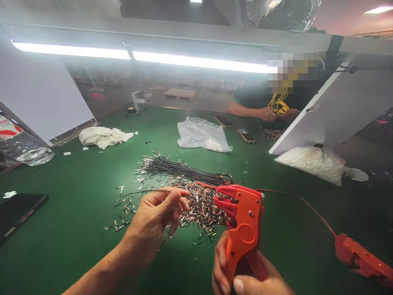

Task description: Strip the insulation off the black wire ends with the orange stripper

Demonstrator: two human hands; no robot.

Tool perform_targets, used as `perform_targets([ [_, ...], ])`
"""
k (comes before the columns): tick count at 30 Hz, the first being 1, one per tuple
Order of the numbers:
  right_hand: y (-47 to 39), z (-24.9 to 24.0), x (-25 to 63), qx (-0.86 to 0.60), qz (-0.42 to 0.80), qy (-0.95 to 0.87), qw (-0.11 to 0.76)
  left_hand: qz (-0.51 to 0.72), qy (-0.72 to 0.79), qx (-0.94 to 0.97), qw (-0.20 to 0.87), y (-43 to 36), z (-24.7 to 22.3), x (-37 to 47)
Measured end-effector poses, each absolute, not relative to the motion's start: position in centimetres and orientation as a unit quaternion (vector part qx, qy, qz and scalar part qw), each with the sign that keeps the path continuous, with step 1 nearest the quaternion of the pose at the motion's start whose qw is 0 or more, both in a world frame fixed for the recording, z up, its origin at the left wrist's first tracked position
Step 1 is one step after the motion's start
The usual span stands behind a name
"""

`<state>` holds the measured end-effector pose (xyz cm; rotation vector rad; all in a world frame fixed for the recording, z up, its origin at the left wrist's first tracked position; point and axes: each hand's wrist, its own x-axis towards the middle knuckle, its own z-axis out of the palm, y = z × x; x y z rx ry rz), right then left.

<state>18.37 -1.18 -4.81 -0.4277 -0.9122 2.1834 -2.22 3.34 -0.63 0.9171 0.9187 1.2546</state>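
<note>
Wire at the stripper's jaws
Left hand [159, 217] pinches a black wire [138, 191], right hand [245, 274] grips the orange wire stripper [242, 225]; wire bundle [181, 170] and offcuts [199, 209] (scattered everywhere) crowd the green table [76, 229].

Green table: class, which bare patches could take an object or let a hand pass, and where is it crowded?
Bare green table lies between the black phone, white cloth and wire bundle; also between the orange stripper and white bag. Crowded: the offcut pile between left hand and right hand.
</note>
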Motion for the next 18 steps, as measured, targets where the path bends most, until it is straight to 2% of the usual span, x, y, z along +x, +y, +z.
perform_targets([
  [4, -1.27, -4.95, 18.25, -0.124, 0.854, -0.369, 0.346, 0.538, 0.403, 0.37, 0.641, 3.28, -0.92, -2.01],
  [11, -1.27, -4.07, 18.53, -0.136, 0.856, -0.375, 0.33, 0.517, 0.431, 0.304, 0.674, 2.98, -1.02, -1.85],
  [18, -1.48, -4.74, 18.23, -0.113, 0.857, -0.366, 0.346, 0.498, 0.424, 0.279, 0.703, 2.75, -1.06, -1.52],
])
